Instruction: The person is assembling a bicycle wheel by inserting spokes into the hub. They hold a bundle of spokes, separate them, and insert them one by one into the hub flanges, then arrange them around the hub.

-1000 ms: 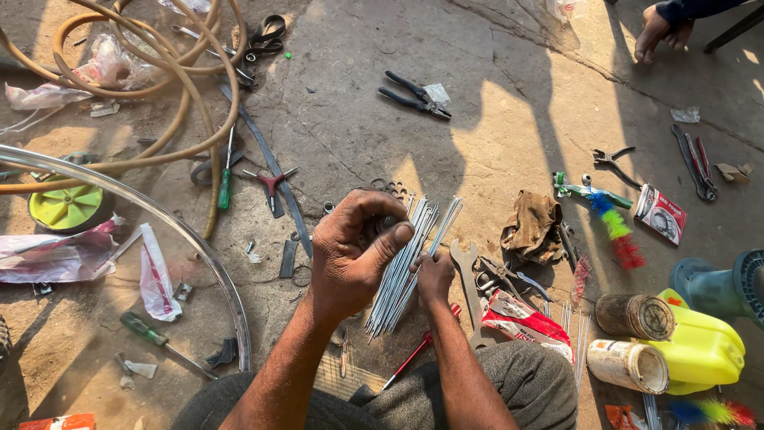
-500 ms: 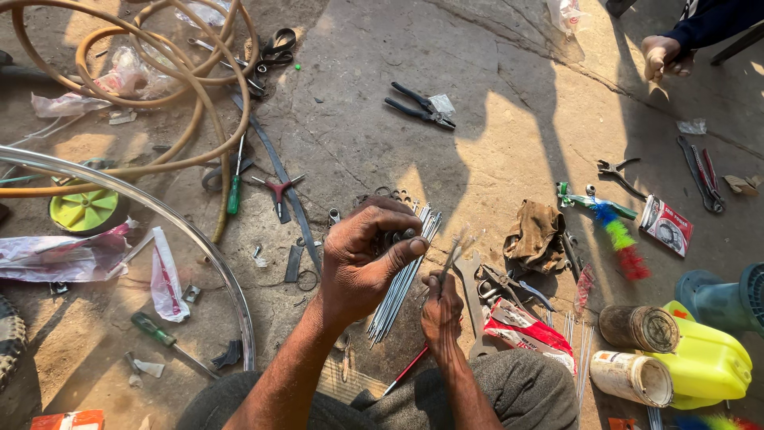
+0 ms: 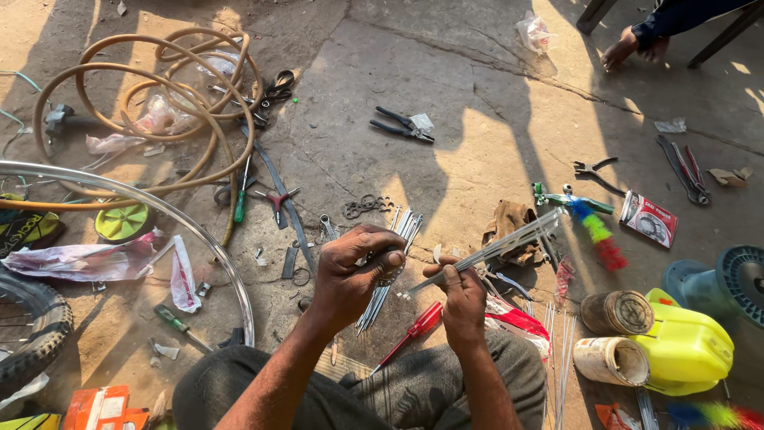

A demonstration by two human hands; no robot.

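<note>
Gripping a spoke bundle (image 3: 382, 283) in left hand (image 3: 350, 275), fingers (image 3: 380, 259) curled tight around it; pinching a smaller spoke sheaf (image 3: 493, 247) between right hand (image 3: 463, 296) fingertips. Risking slippage, probably: thin rods fanning loose beyond the fingers, scattering floorward.

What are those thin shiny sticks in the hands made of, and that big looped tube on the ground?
The thin silver rods in the left hand and those in the right hand look like bare metal: straight, stiff, glinting in sunlight. The tan coiled hose seems rubber or soft plastic: matte, bending in loose loops.
</note>
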